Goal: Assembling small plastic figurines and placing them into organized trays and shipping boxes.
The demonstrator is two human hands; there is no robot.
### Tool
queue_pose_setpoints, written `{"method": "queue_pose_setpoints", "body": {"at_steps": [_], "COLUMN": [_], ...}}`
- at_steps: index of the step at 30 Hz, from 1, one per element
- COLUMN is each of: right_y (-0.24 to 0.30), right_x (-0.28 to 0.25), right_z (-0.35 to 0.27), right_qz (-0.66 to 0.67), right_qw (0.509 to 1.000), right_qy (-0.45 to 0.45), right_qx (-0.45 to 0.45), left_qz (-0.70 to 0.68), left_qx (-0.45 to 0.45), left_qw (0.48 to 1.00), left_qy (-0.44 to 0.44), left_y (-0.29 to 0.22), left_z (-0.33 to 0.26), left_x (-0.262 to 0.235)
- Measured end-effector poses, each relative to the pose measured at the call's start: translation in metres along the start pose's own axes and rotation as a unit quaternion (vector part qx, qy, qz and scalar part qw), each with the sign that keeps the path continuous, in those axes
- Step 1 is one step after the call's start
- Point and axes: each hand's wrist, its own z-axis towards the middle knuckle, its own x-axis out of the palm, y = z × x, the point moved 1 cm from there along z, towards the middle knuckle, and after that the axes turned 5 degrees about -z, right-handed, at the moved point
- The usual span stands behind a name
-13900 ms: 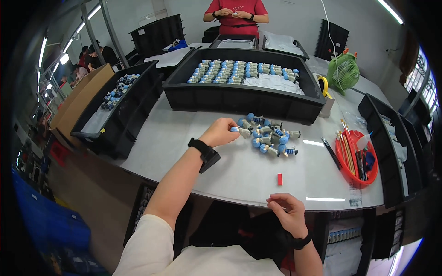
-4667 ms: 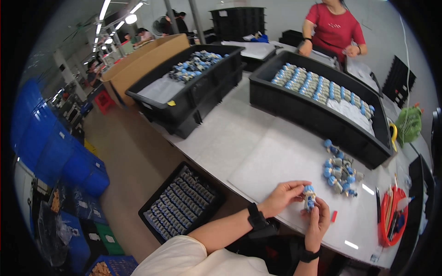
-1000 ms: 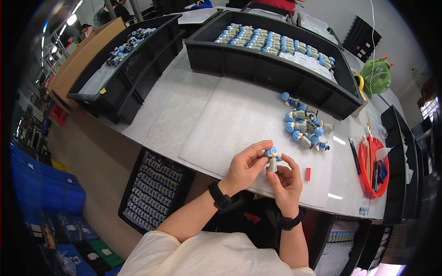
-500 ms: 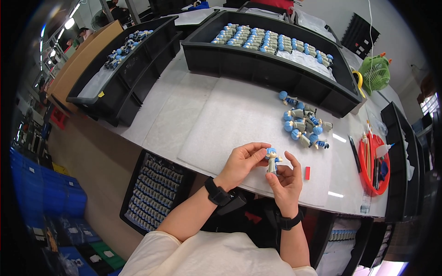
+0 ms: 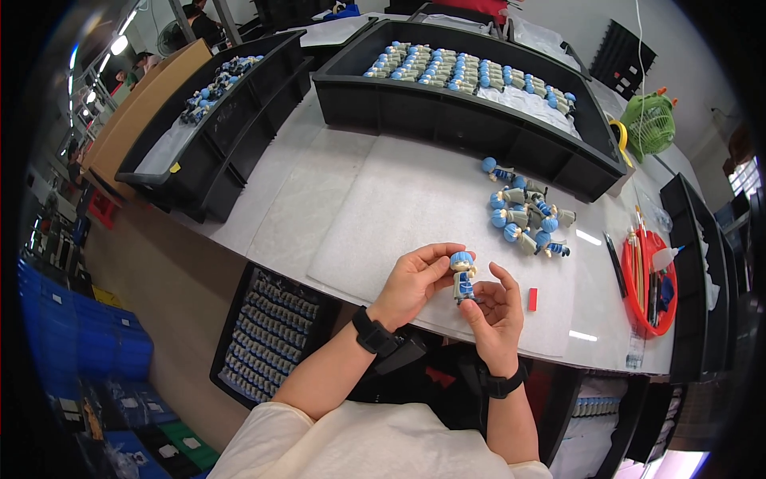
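Note:
A small toy figurine (image 5: 463,281) with blue hair and a blue and grey outfit stands upright between my hands, over the near edge of a white foam sheet (image 5: 383,215). My left hand (image 5: 416,279) pinches it from the left near the head, thumb and index finger together. My right hand (image 5: 495,313) holds it low down by the feet, with thumb below and the index finger raised apart. Beyond my right hand lies a loose pile of similar figurines (image 5: 523,214). Close to that hand's right is a small red block (image 5: 532,299).
A black crate (image 5: 471,112) with rows of figurines stands at the back; another crate (image 5: 231,160) is at the left. On the right, a red basket (image 5: 673,299) holds brushes and a bottle, beside a black pen (image 5: 614,265). A full tray (image 5: 267,335) sits below the table edge.
The figurine has turned in my fingers: its blue-patterned side shows now, where mostly grey showed before. It has shifted slightly left and up. The pile has not moved.

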Motion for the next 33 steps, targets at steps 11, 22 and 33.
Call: {"method": "queue_pose_setpoints", "body": {"at_steps": [11, 22, 33], "right_y": [0.0001, 0.0001, -0.0017], "right_x": [0.001, -0.0013, -0.0033], "right_z": [0.0019, -0.0013, -0.0002], "right_qz": [-0.01, 0.034, 0.039], "right_qw": [1.0, 0.999, 0.999], "right_qy": [-0.008, -0.016, -0.009], "right_qx": [-0.018, 0.004, -0.001], "left_qz": [0.004, 0.064, 0.088], "left_qx": [0.003, -0.018, -0.032], "left_qw": [1.0, 0.998, 0.995], "left_qy": [-0.019, -0.018, -0.031], "left_y": [-0.0006, -0.0002, -0.0005], "left_z": [-0.001, -0.0016, -0.0005], "left_x": [0.0017, 0.0048, 0.0059]}}
